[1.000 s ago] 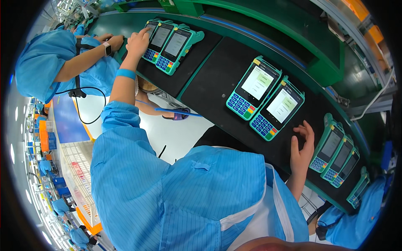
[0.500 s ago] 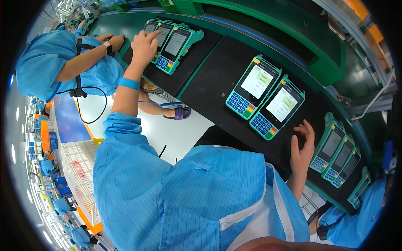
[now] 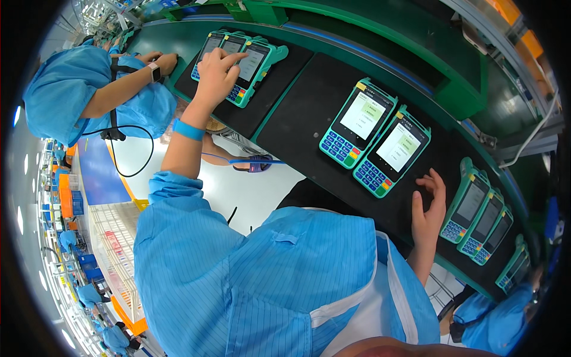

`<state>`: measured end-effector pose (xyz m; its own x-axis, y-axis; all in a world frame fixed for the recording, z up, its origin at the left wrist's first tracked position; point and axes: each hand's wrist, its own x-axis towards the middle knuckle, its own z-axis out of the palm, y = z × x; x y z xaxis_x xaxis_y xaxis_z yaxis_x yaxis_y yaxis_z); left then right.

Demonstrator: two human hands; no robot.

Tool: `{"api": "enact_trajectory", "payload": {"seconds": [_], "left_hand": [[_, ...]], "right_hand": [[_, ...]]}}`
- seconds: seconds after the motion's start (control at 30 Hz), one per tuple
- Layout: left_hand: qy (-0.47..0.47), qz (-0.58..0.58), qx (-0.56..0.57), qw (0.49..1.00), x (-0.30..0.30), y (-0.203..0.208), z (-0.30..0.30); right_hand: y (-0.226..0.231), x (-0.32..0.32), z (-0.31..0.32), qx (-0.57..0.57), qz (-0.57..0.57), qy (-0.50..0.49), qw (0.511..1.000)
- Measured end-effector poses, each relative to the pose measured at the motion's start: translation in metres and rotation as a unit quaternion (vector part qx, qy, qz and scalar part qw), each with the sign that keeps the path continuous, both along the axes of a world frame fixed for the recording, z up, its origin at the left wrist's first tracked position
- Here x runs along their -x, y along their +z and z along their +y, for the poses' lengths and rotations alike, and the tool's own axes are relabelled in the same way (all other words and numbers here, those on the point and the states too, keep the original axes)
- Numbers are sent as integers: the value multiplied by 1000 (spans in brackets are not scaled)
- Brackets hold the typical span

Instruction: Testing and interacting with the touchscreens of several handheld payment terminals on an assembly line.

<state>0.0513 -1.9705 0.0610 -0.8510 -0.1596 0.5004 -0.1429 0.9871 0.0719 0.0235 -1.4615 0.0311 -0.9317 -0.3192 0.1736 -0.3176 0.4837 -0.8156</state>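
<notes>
My left hand (image 3: pixel 217 76) reaches over three green card payment terminals lying side by side at the far left. Its index finger is stretched out over the lit screen of the rightmost terminal (image 3: pixel 256 64); whether the tip touches the glass I cannot tell. Nothing is held in it, and it partly hides the other two. Mid-bench lie two more payment terminals, the left one (image 3: pixel 359 122) and the right one (image 3: pixel 394 152), with lit screens and blue keypads. Just right of these, my right hand (image 3: pixel 429 208) hovers or rests over the black mat, fingers apart and loosely bent, empty.
Several more terminals (image 3: pixel 470 205) lie at the right end of the black mat (image 3: pixel 291 128). A green raised ledge (image 3: pixel 380 50) runs behind the bench. At the left a co-worker in a blue smock (image 3: pixel 71 95) has hands on the bench; another blue sleeve (image 3: pixel 496 318) shows lower right.
My left hand has moved right, from the left and middle terminals of the left group to the rightmost one's screen. My right hand has hardly moved.
</notes>
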Motion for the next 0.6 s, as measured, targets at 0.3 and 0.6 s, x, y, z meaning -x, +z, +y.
{"api": "enact_trajectory", "payload": {"seconds": [0.3, 0.6], "left_hand": [[13, -51, 6, 999, -2, 1, 22], [-93, 17, -49, 994, -17, 11, 104]], "right_hand": [[0, -1, 1, -3, 4, -2, 1000], [1, 0, 0, -6, 13, 1, 1000]]}}
